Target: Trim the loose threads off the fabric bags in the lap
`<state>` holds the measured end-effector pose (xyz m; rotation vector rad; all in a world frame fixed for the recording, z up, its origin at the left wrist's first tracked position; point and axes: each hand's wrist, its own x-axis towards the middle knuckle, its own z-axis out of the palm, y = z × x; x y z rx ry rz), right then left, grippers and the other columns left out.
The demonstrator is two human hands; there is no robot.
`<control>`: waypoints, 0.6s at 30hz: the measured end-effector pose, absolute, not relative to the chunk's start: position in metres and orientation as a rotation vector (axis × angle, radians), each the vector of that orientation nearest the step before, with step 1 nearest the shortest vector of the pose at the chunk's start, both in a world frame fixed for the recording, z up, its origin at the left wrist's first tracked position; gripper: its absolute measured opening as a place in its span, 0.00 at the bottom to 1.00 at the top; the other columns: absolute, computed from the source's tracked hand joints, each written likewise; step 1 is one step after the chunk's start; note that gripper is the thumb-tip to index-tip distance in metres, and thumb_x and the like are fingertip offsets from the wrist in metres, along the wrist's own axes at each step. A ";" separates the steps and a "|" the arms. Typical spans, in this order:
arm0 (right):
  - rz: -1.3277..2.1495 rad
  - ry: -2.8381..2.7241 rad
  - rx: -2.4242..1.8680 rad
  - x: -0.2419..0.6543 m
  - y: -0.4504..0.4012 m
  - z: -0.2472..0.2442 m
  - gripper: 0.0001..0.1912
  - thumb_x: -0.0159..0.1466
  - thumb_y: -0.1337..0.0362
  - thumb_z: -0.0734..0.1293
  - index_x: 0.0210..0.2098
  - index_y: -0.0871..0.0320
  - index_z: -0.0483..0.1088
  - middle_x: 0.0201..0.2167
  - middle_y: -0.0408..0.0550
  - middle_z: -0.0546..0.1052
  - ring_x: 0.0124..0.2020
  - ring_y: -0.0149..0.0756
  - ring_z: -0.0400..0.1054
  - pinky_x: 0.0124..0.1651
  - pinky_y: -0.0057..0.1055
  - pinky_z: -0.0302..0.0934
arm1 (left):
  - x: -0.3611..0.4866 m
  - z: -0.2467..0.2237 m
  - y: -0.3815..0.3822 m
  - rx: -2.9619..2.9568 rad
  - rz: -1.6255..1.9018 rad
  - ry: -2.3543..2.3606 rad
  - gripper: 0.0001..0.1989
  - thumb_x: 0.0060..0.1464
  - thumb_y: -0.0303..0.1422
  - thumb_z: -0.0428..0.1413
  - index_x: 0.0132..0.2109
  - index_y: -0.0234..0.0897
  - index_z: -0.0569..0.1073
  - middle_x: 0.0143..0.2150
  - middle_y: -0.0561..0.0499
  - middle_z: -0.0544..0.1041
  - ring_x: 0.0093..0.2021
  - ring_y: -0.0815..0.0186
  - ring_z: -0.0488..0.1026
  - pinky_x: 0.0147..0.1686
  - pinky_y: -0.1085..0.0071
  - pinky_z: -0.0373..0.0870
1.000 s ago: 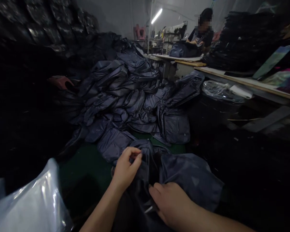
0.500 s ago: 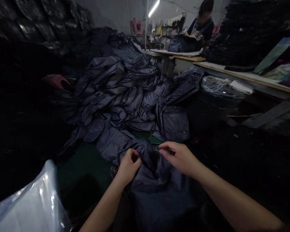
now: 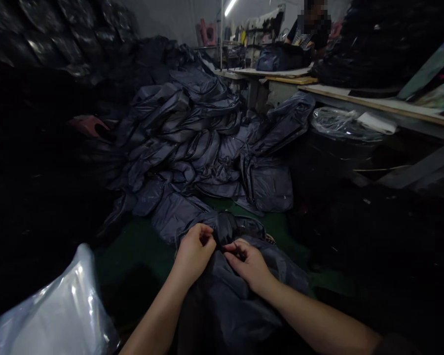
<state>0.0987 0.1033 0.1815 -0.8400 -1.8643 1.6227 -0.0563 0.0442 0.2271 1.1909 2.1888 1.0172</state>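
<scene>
A dark blue-grey fabric bag (image 3: 240,305) lies bunched in front of me, its folds running up between my hands. My left hand (image 3: 198,246) is closed in a pinch on the bag's upper edge, thumb against the fingers. Close to its right, my right hand (image 3: 246,261) is also closed, its fingertips pinching a dark edge of the same bag. The dim light hides the exact part between the right fingertips.
A large heap of similar bags (image 3: 192,128) covers the floor ahead. Clear plastic packaging (image 3: 55,310) is at lower left. A worktable (image 3: 377,101) runs along the right, with a person (image 3: 311,34) behind its far end. A pink stool (image 3: 89,125) lies in the heap's left side.
My right hand has moved left and slightly down, close to my left hand. The bag's upper part has shifted, showing more of its right side. My left hand stays nearly in place.
</scene>
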 end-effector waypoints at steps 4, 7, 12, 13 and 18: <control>1.723 -1.766 -0.932 0.094 0.108 0.176 0.16 0.54 0.62 0.69 0.42 0.59 0.69 0.32 0.45 0.73 0.33 0.34 0.67 0.37 0.30 0.62 | -0.054 0.223 0.044 1.211 0.986 2.209 0.09 0.46 0.31 0.54 0.38 0.38 0.66 0.34 0.52 0.71 0.35 0.66 0.70 0.37 0.69 0.65; 1.680 -1.767 -1.012 0.084 0.120 0.180 0.17 0.51 0.61 0.71 0.40 0.59 0.70 0.31 0.45 0.74 0.34 0.35 0.67 0.39 0.31 0.61 | -0.056 0.216 0.043 1.223 0.937 2.241 0.07 0.45 0.28 0.52 0.35 0.38 0.65 0.32 0.53 0.70 0.32 0.67 0.68 0.33 0.70 0.64; 1.889 -1.514 -1.053 0.067 0.136 0.188 0.12 0.46 0.67 0.71 0.31 0.60 0.71 0.26 0.41 0.72 0.27 0.29 0.64 0.31 0.25 0.58 | -0.063 0.208 0.041 1.391 0.939 2.246 0.08 0.44 0.23 0.50 0.32 0.38 0.68 0.33 0.53 0.67 0.32 0.69 0.66 0.34 0.71 0.63; 1.961 -1.451 -1.069 0.066 0.138 0.187 0.11 0.46 0.67 0.70 0.30 0.60 0.70 0.21 0.38 0.70 0.22 0.27 0.61 0.27 0.24 0.55 | -0.064 0.208 0.040 1.425 0.939 2.251 0.09 0.44 0.23 0.50 0.32 0.39 0.70 0.34 0.53 0.67 0.32 0.69 0.67 0.35 0.71 0.63; 2.198 -1.306 -1.076 0.072 0.139 0.180 0.15 0.47 0.62 0.69 0.34 0.60 0.68 0.10 0.29 0.54 0.11 0.23 0.43 0.15 0.23 0.37 | -0.061 0.212 0.032 1.393 0.912 2.308 0.09 0.50 0.28 0.49 0.33 0.42 0.73 0.38 0.53 0.69 0.33 0.68 0.68 0.34 0.71 0.63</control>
